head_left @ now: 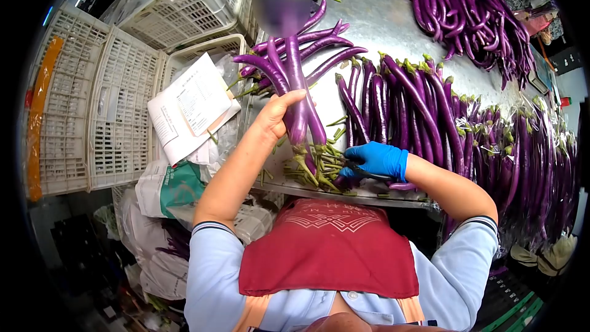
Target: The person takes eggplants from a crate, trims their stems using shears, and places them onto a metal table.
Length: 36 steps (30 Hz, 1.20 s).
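Observation:
My bare left hand [281,115] is closed around a few long purple eggplants [296,80], their green stem ends pointing down toward me. In a blue glove, my right hand [376,161] grips what looks like black-handled scissors [376,176], mostly hidden by the fingers. Just left of the glove lies a heap of cut green stems [329,163] at the table's near edge, below the held eggplants. Behind my left hand, more loose eggplants [326,46] rest on the metal table. A row of eggplants [402,107] lies side by side beyond the glove.
Plastic-wrapped eggplants [516,154] fill the right side of the metal table [369,0]. Another eggplant pile [467,18] sits at the back right. White crates [184,12] stand on the left, near papers [193,101] and a green-and-white bag [175,187].

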{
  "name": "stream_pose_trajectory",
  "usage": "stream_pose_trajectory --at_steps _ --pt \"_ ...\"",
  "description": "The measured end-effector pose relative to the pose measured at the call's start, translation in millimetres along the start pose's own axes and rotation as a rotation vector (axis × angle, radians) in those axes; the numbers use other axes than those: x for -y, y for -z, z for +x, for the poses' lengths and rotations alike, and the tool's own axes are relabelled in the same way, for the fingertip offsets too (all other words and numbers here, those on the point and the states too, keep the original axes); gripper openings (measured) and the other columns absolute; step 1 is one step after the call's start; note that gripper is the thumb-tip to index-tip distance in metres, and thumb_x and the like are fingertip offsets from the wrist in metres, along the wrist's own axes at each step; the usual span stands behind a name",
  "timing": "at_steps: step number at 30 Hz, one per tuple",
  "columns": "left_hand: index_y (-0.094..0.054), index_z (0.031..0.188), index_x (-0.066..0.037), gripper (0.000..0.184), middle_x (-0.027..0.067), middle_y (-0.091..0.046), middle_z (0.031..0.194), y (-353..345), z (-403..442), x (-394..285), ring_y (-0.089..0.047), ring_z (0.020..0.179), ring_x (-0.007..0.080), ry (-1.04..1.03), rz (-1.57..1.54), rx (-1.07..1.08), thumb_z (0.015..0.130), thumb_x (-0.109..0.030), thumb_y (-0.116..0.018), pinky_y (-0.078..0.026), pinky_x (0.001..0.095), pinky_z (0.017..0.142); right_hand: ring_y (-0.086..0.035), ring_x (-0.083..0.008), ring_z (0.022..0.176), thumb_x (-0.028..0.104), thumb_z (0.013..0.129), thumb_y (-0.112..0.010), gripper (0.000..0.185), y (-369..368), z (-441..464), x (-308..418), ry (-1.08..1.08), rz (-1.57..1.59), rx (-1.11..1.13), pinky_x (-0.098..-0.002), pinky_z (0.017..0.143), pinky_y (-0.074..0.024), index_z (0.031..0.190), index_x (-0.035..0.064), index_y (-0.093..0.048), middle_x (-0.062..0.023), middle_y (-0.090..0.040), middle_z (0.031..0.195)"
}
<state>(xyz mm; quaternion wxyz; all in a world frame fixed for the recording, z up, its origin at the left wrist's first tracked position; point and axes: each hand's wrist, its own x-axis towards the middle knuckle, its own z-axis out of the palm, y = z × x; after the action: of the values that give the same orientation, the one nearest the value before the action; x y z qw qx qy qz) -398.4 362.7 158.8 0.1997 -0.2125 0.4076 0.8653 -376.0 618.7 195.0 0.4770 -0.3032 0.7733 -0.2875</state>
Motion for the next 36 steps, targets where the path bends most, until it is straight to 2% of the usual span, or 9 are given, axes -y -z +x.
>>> stream_pose_trajectory --at_steps 7,11,14,19,23,26,31,34,36 --pt "-0.056 0.098 0.003 0.025 0.0141 -0.064 0.087 17 9 -6 -0.065 0.079 0.0229 -0.060 0.119 -0.050 0.079 -0.009 -0.065 -0.055 0.0346 0.075 -0.063 -0.0272 0.080 0.042 0.082 -0.062 0.045 -1 -2 -5 -0.010 0.029 -0.062 -0.0343 0.074 -0.0480 0.100 0.0012 -0.060 -0.0184 -0.064 0.088" --pt "-0.057 0.099 0.004 0.027 0.0154 -0.064 0.087 12 10 -10 -0.065 0.080 0.0231 -0.073 0.061 0.063 0.079 -0.012 -0.066 -0.055 0.0346 0.076 -0.055 -0.0139 0.074 0.048 0.081 -0.062 0.048 8 5 -11 -0.034 0.309 0.164 -0.0296 0.072 -0.0466 0.097 0.0025 -0.061 -0.0089 -0.063 0.083" --pt "-0.056 0.101 0.005 0.029 0.0151 -0.064 0.091 -2 9 -6 -0.064 0.084 0.0239 -0.099 0.067 0.121 0.079 -0.012 -0.065 -0.054 0.0355 0.079 -0.055 -0.0134 0.075 0.048 0.081 -0.063 0.047 15 14 4 -0.041 0.274 0.318 -0.0289 0.071 -0.0464 0.095 0.0033 -0.061 -0.0076 -0.062 0.082" --pt "-0.055 0.104 0.004 0.030 0.0137 -0.062 0.095 -15 7 -4 -0.063 0.087 0.0239 -0.153 0.099 0.175 0.078 -0.009 -0.064 -0.054 0.0356 0.079 -0.062 -0.0227 0.083 0.042 0.079 -0.065 0.049 14 29 15 0.056 -0.056 0.124 -0.0328 0.073 -0.0470 0.109 0.0044 -0.059 -0.0153 -0.064 0.094" --pt "-0.054 0.103 0.004 0.030 0.0138 -0.062 0.093 -14 3 -8 -0.063 0.085 0.0232 -0.185 0.165 0.143 0.078 -0.008 -0.065 -0.054 0.0349 0.078 -0.060 -0.0352 0.072 0.037 0.080 -0.063 0.037 16 17 20 0.174 -0.140 0.037 -0.0363 0.068 -0.0484 0.095 0.0031 -0.063 -0.0194 -0.063 0.082" --pt "-0.055 0.102 0.005 0.029 0.0142 -0.062 0.092 -4 6 -16 -0.063 0.085 0.0226 -0.177 0.163 0.163 0.078 -0.008 -0.064 -0.054 0.0338 0.077 -0.060 -0.0363 0.073 0.040 0.080 -0.062 0.039 9 16 4 0.128 -0.277 0.050 -0.0370 0.068 -0.0486 0.093 0.0030 -0.063 -0.0197 -0.063 0.080" --pt "-0.057 0.101 0.006 0.027 0.0153 -0.064 0.093 1 -8 -30 -0.064 0.084 0.0223 -0.203 0.160 0.160 0.079 -0.010 -0.063 -0.054 0.0329 0.077 -0.060 -0.0343 0.090 0.051 0.072 -0.063 0.052 22 0 25 -0.117 -0.520 0.191 -0.0421 0.077 -0.0481 0.100 0.0076 -0.062 -0.0182 -0.063 0.095" --pt "-0.057 0.102 0.006 0.029 0.0158 -0.064 0.094 -4 -12 -31 -0.063 0.085 0.0227 -0.209 0.155 0.168 0.079 -0.010 -0.063 -0.053 0.0331 0.078 -0.060 -0.0338 0.091 0.053 0.072 -0.061 0.054 13 10 25 -0.097 -0.593 0.134 -0.0421 0.078 -0.0482 0.101 0.0072 -0.061 -0.0185 -0.062 0.096" --pt "-0.057 0.103 0.007 0.030 0.0163 -0.063 0.095 -7 -17 -30 -0.063 0.085 0.0233 -0.222 0.147 0.164 0.079 -0.010 -0.062 -0.053 0.0336 0.078 -0.061 -0.0333 0.090 0.044 0.074 -0.059 0.046 7 21 30 -0.051 -0.570 0.147 -0.0414 0.079 -0.0483 0.102 0.0077 -0.062 -0.0179 -0.063 0.095"
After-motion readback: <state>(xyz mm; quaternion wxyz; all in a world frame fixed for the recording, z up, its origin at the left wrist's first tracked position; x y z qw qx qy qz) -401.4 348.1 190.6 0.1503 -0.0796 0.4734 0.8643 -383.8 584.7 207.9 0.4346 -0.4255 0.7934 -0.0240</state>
